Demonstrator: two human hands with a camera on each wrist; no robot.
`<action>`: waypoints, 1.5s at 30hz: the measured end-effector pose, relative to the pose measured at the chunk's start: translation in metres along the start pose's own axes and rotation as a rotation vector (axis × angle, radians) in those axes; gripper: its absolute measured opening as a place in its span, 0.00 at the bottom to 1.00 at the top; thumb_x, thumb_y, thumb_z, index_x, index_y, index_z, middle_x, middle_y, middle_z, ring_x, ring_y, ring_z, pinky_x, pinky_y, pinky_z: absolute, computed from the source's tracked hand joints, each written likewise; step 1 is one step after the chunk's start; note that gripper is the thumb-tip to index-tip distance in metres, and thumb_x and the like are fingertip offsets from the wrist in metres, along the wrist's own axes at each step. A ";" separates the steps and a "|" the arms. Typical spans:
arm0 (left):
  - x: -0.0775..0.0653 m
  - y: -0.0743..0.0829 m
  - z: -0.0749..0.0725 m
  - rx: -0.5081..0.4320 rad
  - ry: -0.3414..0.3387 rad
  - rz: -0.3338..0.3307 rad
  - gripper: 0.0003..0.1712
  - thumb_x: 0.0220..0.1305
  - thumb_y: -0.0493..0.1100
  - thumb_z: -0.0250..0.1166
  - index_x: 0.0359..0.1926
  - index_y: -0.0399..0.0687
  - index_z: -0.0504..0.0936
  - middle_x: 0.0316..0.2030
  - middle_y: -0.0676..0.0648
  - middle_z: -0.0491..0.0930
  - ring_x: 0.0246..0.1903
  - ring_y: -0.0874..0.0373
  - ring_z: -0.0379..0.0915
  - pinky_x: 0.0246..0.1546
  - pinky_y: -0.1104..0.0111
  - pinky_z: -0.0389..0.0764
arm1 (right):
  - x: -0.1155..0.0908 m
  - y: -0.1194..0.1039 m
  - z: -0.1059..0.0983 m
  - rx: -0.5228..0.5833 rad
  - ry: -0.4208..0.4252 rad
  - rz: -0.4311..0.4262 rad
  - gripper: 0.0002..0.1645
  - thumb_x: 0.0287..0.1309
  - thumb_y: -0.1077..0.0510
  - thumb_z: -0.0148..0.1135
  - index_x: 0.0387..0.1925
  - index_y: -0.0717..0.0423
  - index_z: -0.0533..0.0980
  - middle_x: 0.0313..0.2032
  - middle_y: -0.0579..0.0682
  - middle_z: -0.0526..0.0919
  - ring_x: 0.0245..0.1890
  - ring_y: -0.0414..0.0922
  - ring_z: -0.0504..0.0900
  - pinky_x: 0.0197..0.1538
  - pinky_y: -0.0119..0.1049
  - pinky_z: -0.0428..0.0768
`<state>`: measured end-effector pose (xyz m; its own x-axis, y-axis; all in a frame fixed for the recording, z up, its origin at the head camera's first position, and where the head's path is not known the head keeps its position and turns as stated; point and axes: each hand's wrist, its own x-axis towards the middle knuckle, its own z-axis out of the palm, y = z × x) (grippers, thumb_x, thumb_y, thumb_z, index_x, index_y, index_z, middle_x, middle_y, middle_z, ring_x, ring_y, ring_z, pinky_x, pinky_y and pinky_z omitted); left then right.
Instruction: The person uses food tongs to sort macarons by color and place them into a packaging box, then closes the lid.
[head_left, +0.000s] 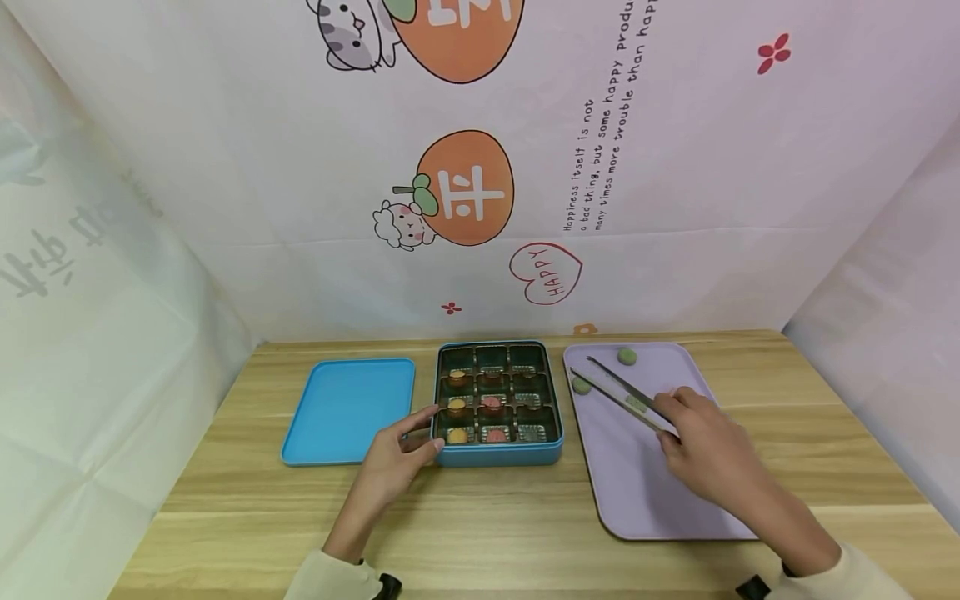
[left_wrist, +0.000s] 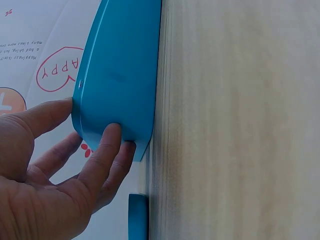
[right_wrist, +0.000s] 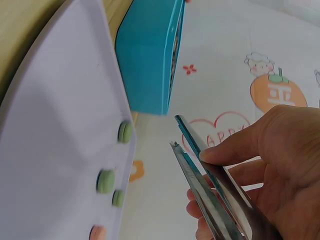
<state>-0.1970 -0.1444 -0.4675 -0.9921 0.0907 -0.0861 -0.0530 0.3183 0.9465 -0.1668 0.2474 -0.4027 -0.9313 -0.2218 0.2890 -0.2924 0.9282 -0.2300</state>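
Tongs (right_wrist: 226, 189) pinched in right hand (head_left: 708, 450), tips parted over purple tray (head_left: 637, 492) near green macaron (head_left: 581, 386); left hand (head_left: 393, 467) grips blue box (head_left: 498, 455) at near-left corner. Best: straddle macaron evenly, squeeze lightly, keep box braced. Tip contact unclear; box interior hidden in left wrist view; pink piece (right_wrist: 98, 233) cut off at right wrist view's edge.

3 green macarons (right_wrist: 105, 181), 3 yellow macarons (head_left: 457, 405), 1 tray (head_left: 648, 500), 1 box (head_left: 498, 456)
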 end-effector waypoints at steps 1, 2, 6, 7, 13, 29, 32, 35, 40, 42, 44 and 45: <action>0.000 0.000 0.000 0.000 0.000 0.000 0.30 0.70 0.36 0.69 0.72 0.49 0.78 0.68 0.29 0.74 0.63 0.35 0.80 0.49 0.58 0.89 | -0.001 0.003 0.000 -0.003 0.000 0.008 0.21 0.51 0.70 0.72 0.49 0.67 0.82 0.39 0.56 0.82 0.34 0.50 0.79 0.28 0.46 0.77; 0.000 0.000 0.000 0.002 0.000 0.000 0.30 0.70 0.36 0.69 0.72 0.49 0.77 0.68 0.29 0.74 0.63 0.35 0.79 0.49 0.58 0.89 | -0.003 0.007 -0.001 -0.009 0.003 0.014 0.22 0.51 0.70 0.72 0.51 0.67 0.82 0.38 0.56 0.82 0.33 0.49 0.78 0.28 0.45 0.77; 0.000 0.000 0.000 0.004 0.001 0.001 0.30 0.71 0.36 0.69 0.72 0.49 0.77 0.68 0.29 0.74 0.63 0.35 0.79 0.49 0.58 0.89 | -0.009 0.017 -0.003 -0.030 0.004 0.035 0.28 0.52 0.69 0.71 0.57 0.69 0.81 0.33 0.53 0.78 0.29 0.45 0.71 0.28 0.42 0.72; 0.000 0.000 0.000 0.005 0.001 0.001 0.30 0.71 0.36 0.69 0.72 0.49 0.77 0.68 0.29 0.74 0.63 0.35 0.79 0.49 0.59 0.89 | -0.010 0.019 -0.003 -0.034 0.004 0.038 0.29 0.52 0.68 0.71 0.58 0.69 0.81 0.32 0.53 0.78 0.28 0.45 0.71 0.28 0.42 0.72; 0.000 0.000 0.000 0.010 0.002 -0.001 0.30 0.71 0.36 0.69 0.72 0.49 0.77 0.68 0.29 0.74 0.63 0.35 0.79 0.49 0.59 0.89 | -0.020 0.032 -0.007 -0.021 -0.033 0.084 0.21 0.53 0.68 0.70 0.50 0.71 0.81 0.32 0.55 0.78 0.28 0.45 0.71 0.26 0.39 0.70; -0.001 0.001 0.001 0.021 0.003 -0.001 0.30 0.71 0.37 0.69 0.72 0.50 0.77 0.68 0.29 0.75 0.63 0.36 0.79 0.51 0.57 0.88 | -0.043 0.073 -0.008 -0.029 -0.063 0.171 0.17 0.54 0.68 0.66 0.46 0.71 0.79 0.30 0.55 0.75 0.25 0.45 0.69 0.24 0.39 0.67; -0.001 0.001 0.001 0.023 0.003 0.001 0.30 0.71 0.37 0.69 0.72 0.49 0.77 0.68 0.29 0.75 0.63 0.36 0.80 0.51 0.57 0.88 | -0.046 0.079 -0.008 -0.030 -0.086 0.192 0.22 0.54 0.67 0.66 0.50 0.78 0.77 0.32 0.60 0.77 0.26 0.47 0.72 0.23 0.41 0.70; -0.001 0.001 0.001 0.022 0.002 0.001 0.30 0.71 0.37 0.69 0.72 0.49 0.77 0.68 0.29 0.75 0.63 0.36 0.80 0.50 0.57 0.89 | -0.047 0.087 -0.008 -0.034 -0.098 0.211 0.26 0.55 0.67 0.65 0.53 0.80 0.76 0.35 0.64 0.79 0.27 0.49 0.75 0.24 0.43 0.72; 0.000 0.001 0.001 0.014 -0.002 0.003 0.30 0.71 0.36 0.68 0.72 0.49 0.77 0.68 0.29 0.74 0.63 0.35 0.80 0.50 0.58 0.89 | -0.049 0.095 -0.005 -0.040 -0.099 0.220 0.26 0.54 0.67 0.63 0.54 0.80 0.76 0.35 0.66 0.80 0.28 0.51 0.76 0.25 0.47 0.74; 0.000 0.000 0.001 0.013 -0.003 0.003 0.30 0.71 0.36 0.68 0.72 0.48 0.77 0.68 0.28 0.74 0.63 0.35 0.80 0.50 0.58 0.89 | -0.050 0.096 -0.005 -0.044 -0.095 0.217 0.26 0.53 0.67 0.63 0.53 0.80 0.76 0.35 0.66 0.80 0.28 0.51 0.77 0.25 0.48 0.75; 0.000 0.000 0.001 0.014 -0.002 0.003 0.30 0.71 0.36 0.68 0.72 0.48 0.77 0.68 0.28 0.74 0.63 0.35 0.79 0.50 0.58 0.89 | -0.051 0.097 -0.003 -0.045 -0.093 0.214 0.25 0.53 0.67 0.64 0.52 0.80 0.77 0.34 0.65 0.80 0.27 0.51 0.76 0.25 0.48 0.75; 0.000 0.000 0.001 0.014 -0.002 0.002 0.30 0.71 0.36 0.68 0.72 0.48 0.77 0.68 0.28 0.74 0.63 0.35 0.79 0.50 0.58 0.89 | -0.051 0.098 -0.003 -0.047 -0.088 0.213 0.25 0.52 0.67 0.64 0.52 0.80 0.77 0.34 0.65 0.80 0.27 0.51 0.76 0.25 0.48 0.74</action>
<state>-0.1969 -0.1436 -0.4673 -0.9921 0.0927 -0.0850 -0.0497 0.3317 0.9421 -0.1471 0.3504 -0.4375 -0.9869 -0.0430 0.1556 -0.0790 0.9692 -0.2331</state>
